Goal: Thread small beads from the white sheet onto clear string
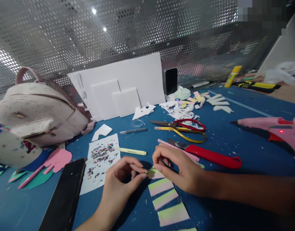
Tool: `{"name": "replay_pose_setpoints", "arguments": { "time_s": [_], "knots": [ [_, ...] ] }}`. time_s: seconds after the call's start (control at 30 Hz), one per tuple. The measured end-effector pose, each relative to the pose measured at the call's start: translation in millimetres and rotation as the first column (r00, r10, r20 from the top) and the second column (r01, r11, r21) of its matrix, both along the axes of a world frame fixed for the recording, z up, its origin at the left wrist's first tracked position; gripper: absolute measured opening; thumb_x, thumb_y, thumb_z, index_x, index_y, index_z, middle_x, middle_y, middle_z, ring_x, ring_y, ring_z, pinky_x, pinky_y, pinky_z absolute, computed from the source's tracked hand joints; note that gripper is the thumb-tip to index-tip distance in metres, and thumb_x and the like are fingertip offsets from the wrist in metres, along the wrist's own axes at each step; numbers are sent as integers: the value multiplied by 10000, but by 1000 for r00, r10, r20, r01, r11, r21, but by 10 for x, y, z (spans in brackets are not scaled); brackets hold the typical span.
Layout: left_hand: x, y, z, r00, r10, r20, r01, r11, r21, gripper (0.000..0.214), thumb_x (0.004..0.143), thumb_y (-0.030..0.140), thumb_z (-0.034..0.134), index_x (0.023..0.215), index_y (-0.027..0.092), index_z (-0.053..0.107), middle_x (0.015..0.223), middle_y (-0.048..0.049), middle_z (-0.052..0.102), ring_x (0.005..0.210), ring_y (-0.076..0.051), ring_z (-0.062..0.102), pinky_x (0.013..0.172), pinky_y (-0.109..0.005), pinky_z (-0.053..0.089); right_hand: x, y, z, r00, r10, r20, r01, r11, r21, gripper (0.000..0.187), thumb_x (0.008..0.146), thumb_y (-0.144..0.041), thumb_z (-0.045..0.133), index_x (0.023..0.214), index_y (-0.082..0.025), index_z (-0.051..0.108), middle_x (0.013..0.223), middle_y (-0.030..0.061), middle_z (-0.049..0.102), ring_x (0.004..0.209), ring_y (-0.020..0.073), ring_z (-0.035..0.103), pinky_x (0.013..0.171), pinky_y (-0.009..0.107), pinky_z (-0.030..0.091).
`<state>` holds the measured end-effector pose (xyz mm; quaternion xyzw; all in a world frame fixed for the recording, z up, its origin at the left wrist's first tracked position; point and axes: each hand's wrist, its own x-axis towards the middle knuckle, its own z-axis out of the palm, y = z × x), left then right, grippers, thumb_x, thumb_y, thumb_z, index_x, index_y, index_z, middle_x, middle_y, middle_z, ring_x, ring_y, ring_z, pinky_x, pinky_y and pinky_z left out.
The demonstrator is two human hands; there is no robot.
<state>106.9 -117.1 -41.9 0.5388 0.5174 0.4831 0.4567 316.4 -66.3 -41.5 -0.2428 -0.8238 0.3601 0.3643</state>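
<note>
Between the left hand (123, 179) and the right hand (180, 168) lies the topmost green-and-pink piece (155, 174). The left hand has thumb and forefinger closed on a tiny bit (147, 172), too small to name, right at that piece's edge; its other fingers curl loosely. The right hand is bent over, thumb and fingertips seemingly pinched on the piece's far side.

By the look of it, the step in hand is fine fitting of the bit against the piece; the next move would call for a steady right hand and a light left pinch.

Just below the fingertips, a column of matching pieces (173, 214) runs towards the wearer. Left of the left hand is a white sheet (92, 183) strewn with small coloured bits (101, 152), then a phone (65, 195). Ahead of the hands lie a yellow marker (133, 151) and scissors (189, 128). Close behind the right hand, a red-handled tool (212, 155) crowds its far side. Farther right on the blue surface (229, 138), a glue gun (270, 128) shows a red light, clear of the forearm.
</note>
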Motion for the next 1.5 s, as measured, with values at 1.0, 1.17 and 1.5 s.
{"name": "replay_pose_setpoints", "arguments": {
  "time_s": [1.0, 1.17, 1.5],
  "knots": [
    [-77, 12, -36, 994, -71, 86, 79, 993, -92, 124, 798, 145, 807, 848, 176, 698, 768, -6, 760, 697, -121, 662, 682, -205, 505, -11, -2, -7, 999, -33, 35, 34, 999, -17, 101, 956, -129, 518, 874, -188, 526, 805, -8, 521, 734, 147, 464, 678, 284, 355],
    [-69, 18, -16, 994, -63, 95, 73, 992, -105, 131, 790, 140, 809, 842, 177, 695, 757, -4, 756, 686, -123, 662, 670, -205, 502, -8, -2, -10, 998, -38, 58, 40, 999, -33, 103, 963, -135, 517, 876, -191, 522, 806, -6, 524, 741, 150, 470, 677, 285, 354],
    [-43, 19, 15, 999, -41, -22, 38, 995, -88, 63, 741, 175, 807, 723, 171, 746, 691, -20, 733, 603, -126, 596, 594, -207, 466, -9, -9, 6, 996, -29, 83, 30, 999, -12, 98, 953, -124, 510, 877, -186, 521, 811, -5, 522, 752, 150, 464, 683, 284, 344]
  ]
}}
